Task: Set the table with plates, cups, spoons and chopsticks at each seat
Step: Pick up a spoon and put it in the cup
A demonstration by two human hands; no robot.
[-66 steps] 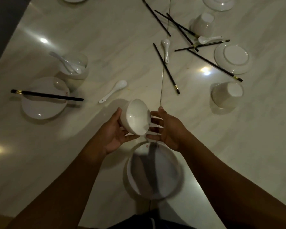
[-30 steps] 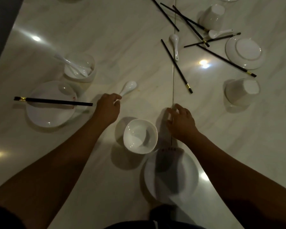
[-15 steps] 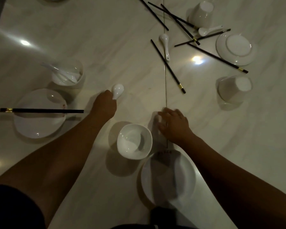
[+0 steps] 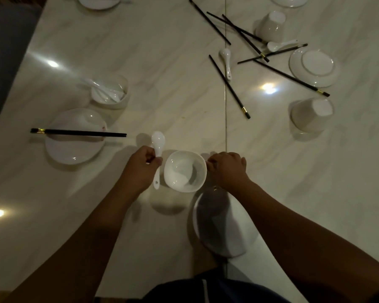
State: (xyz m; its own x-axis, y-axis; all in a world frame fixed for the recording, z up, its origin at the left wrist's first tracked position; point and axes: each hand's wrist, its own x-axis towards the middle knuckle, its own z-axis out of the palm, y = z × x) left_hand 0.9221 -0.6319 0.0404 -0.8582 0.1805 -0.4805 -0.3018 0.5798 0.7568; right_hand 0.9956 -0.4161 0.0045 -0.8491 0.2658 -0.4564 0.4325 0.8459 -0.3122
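Note:
A white cup (image 4: 185, 170) stands upright on the marble table (image 4: 173, 73) in front of me, just beyond a white plate (image 4: 223, 228) at the near edge. My left hand (image 4: 141, 169) grips a white spoon (image 4: 158, 149) by its handle, bowl pointing away, just left of the cup. My right hand (image 4: 224, 168) has its fingers at the cup's right rim; whether they grip it I cannot tell. To the left sits a set place: a plate (image 4: 74, 136) with black chopsticks (image 4: 78, 132) across it and a cup (image 4: 109, 91) holding a spoon.
At the far right lie several loose black chopsticks (image 4: 229, 87), a spoon (image 4: 226, 62), another spoon (image 4: 278, 45), two upturned cups (image 4: 311, 115) (image 4: 271, 25) and an upturned plate (image 4: 314, 67). More plates (image 4: 99, 1) sit at the far edge. The table's left edge runs diagonally.
My left hand picked the spoon off the table and brought it back beside the cup. My right hand shifted from the table onto the cup's right rim.

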